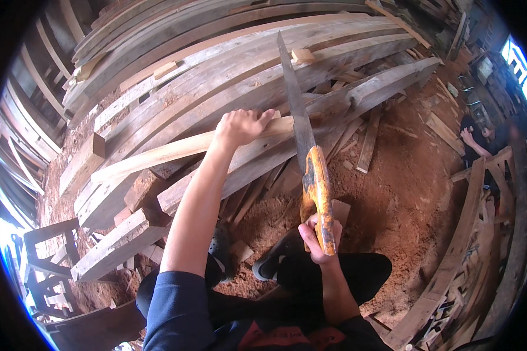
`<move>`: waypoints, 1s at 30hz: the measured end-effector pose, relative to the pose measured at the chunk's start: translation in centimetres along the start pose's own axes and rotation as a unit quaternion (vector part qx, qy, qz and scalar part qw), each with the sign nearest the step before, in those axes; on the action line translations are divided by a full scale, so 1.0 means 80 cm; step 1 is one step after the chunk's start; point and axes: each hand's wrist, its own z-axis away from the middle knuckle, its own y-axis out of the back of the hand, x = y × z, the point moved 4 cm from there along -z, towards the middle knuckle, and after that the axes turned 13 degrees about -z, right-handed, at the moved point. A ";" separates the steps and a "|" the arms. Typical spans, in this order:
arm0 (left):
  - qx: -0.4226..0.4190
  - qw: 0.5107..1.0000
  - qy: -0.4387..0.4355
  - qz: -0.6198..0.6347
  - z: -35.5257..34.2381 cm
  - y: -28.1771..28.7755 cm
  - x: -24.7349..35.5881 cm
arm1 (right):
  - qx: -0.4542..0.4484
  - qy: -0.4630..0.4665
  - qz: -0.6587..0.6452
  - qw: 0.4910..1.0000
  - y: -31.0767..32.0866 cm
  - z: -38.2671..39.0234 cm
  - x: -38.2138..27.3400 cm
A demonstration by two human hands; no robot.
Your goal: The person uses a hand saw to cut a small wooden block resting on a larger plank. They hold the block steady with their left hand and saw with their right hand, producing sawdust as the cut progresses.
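Slat (178, 150) pinned under one hand, saw (304, 137) gripped in the other

In the head view, the only one we have, we find the slat lying slantwise over thick beams (257, 157), its long pale part stretching away to the left of the left hand (240, 124). That hand presses down near the slat's right end, fingers curled over it and thumb out toward the blade; its fingertips are hidden from us. We judge that the weight of the straight arm serves to stop the slat rolling or sliding, with the beams as a firm rest

The right hand (315, 245), nearer the body, is closed round the saw's worn yellow handle. From there the blade points away, passing just right of the left hand and crossing the slat. We take the gap between thumb and blade as narrow but useful: the slat is steadied close to the steel. Whether much of it runs past the blade, we cannot tell

A block (341, 209) sits just beyond the right hand, and a shoe (267, 266) shows between the forearms, on the sawdust floor (395, 193). The spread knees probably leave the right arm room. Well off to the right, we see another person (480, 146)
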 end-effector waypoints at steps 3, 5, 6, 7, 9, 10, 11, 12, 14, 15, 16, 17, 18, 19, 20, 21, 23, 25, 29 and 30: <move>-0.083 0.996 -0.002 0.012 -0.009 -0.025 -0.005 | -0.001 0.003 -0.012 1.000 -0.002 -0.003 -0.003; -0.123 0.992 0.033 0.008 -0.015 -0.045 -0.012 | -0.007 0.000 -0.018 1.000 -0.004 -0.005 -0.006; -0.143 0.989 0.050 0.006 -0.016 -0.052 -0.015 | -0.005 -0.006 -0.023 1.000 -0.005 -0.005 -0.008; -0.162 0.985 0.049 0.014 -0.016 -0.058 -0.017 | -0.004 -0.011 -0.027 1.000 -0.007 -0.006 -0.010; -0.202 0.978 0.036 0.038 -0.017 -0.020 0.001 | 0.004 -0.016 -0.019 1.000 -0.001 -0.003 -0.007; -0.214 0.975 0.047 0.040 -0.018 -0.030 0.000 | 0.001 -0.012 -0.011 1.000 0.001 -0.002 -0.003; -0.225 0.972 0.059 0.041 -0.020 -0.036 -0.007 | -0.003 -0.006 -0.005 1.000 0.001 -0.003 -0.002; -0.236 0.968 0.072 0.042 -0.021 -0.043 -0.011 | -0.005 -0.006 -0.007 1.000 0.001 -0.004 -0.003; -0.239 0.967 0.085 0.037 -0.019 -0.048 -0.014 | -0.005 -0.007 -0.012 1.000 0.002 -0.005 -0.005; -0.240 0.966 0.090 0.034 -0.018 -0.047 -0.013 | -0.009 -0.008 -0.017 1.000 0.002 -0.005 -0.006; -0.240 0.962 0.119 0.055 -0.016 -0.045 -0.017 | -0.013 -0.010 -0.023 1.000 0.003 -0.006 -0.008; -0.240 0.956 0.147 0.076 -0.011 -0.035 -0.022 | -0.017 -0.011 -0.029 0.999 0.003 -0.006 -0.009; -0.241 0.955 0.153 0.082 -0.009 -0.035 -0.025 | -0.013 -0.012 -0.031 0.999 0.003 -0.006 -0.009; -0.241 0.954 0.158 0.088 -0.008 -0.034 -0.028 | -0.009 -0.013 -0.032 0.999 0.002 -0.007 -0.008; -0.243 0.956 0.143 0.081 -0.005 -0.041 -0.031 | -0.008 -0.015 -0.035 0.999 0.000 -0.006 -0.008; -0.236 0.960 0.134 0.069 -0.003 -0.048 -0.032 | -0.012 -0.014 -0.030 0.999 0.000 -0.004 -0.008; -0.215 0.968 0.121 0.044 0.001 -0.058 -0.030 | -0.019 -0.008 -0.018 1.000 0.002 -0.003 -0.006; -0.184 0.976 0.115 0.025 0.002 -0.062 -0.031 | -0.014 -0.006 -0.024 1.000 0.001 -0.004 -0.001; -0.157 0.966 0.177 0.103 0.004 -0.046 -0.028 | -0.039 0.004 0.011 0.999 0.003 -0.006 -0.011; -0.158 0.954 0.207 0.146 0.004 -0.040 -0.027 | -0.034 0.005 0.010 0.999 0.004 -0.006 -0.010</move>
